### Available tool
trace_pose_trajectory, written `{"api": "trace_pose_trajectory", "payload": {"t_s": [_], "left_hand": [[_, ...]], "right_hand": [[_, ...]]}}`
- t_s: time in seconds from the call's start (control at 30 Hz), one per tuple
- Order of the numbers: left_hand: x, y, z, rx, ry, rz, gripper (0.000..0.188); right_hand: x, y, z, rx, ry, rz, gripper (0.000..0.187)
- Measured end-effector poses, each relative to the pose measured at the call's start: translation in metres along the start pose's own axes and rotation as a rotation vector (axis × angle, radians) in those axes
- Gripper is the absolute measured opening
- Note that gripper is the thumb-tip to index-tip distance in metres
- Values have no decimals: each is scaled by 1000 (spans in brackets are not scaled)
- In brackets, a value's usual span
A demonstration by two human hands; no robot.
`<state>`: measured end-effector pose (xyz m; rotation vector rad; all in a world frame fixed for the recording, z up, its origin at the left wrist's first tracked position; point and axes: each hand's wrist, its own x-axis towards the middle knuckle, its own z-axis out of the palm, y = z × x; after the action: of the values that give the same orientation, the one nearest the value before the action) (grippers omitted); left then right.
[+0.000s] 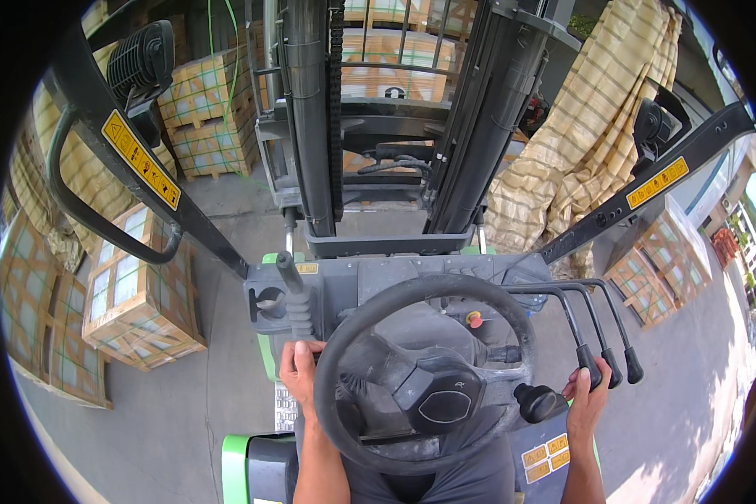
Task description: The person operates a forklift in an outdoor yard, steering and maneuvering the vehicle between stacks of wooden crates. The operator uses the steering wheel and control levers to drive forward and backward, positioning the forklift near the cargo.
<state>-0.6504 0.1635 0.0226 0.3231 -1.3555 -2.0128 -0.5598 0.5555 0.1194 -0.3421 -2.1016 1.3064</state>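
Observation:
In front of me is a forklift's black steering wheel [425, 286], with a round dark spinner knob [536, 401] at its right side. My left hand [298, 374] is at the wheel's left rim, fingers curled toward it and their tips partly hidden by it. Just ahead of that hand stands a dark lever with a ribbed boot [298, 312]. My right hand [588, 395] has its fingers closed on the black grip of the nearest hydraulic lever [589, 365]. Two more hydraulic levers, a middle one [611, 368] and an outer one [633, 366], stand to its right.
The mast [311, 126] rises ahead, with a wooden crate [395, 71] seen through it. More wooden crates [139, 294] stand on the left, and another crate [659, 269] on the right. A striped tarp [575, 134] hangs at front right. A red button [475, 320] sits on the dash.

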Motion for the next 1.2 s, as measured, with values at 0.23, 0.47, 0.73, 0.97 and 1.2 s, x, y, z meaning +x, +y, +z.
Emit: {"api": "trace_pose_trajectory", "payload": {"t_s": [0.23, 0.47, 0.73, 0.97, 1.2], "left_hand": [[-4, 22, 0, 97, 36, -53, 35], [-14, 81, 15, 575, -63, 164, 34], [-18, 80, 3, 744, -70, 242, 36], [-18, 79, 14, 680, -71, 280, 46], [-20, 67, 17, 610, -102, 241, 44]], "right_hand": [[-8, 24, -79, -305, 240, -346, 35], [18, 21, -94, -132, 103, -167, 35], [76, -22, -67, -226, 99, -134, 29], [120, -45, -58, -375, 95, -208, 31], [133, -40, -53, -456, 115, -274, 31]]}}
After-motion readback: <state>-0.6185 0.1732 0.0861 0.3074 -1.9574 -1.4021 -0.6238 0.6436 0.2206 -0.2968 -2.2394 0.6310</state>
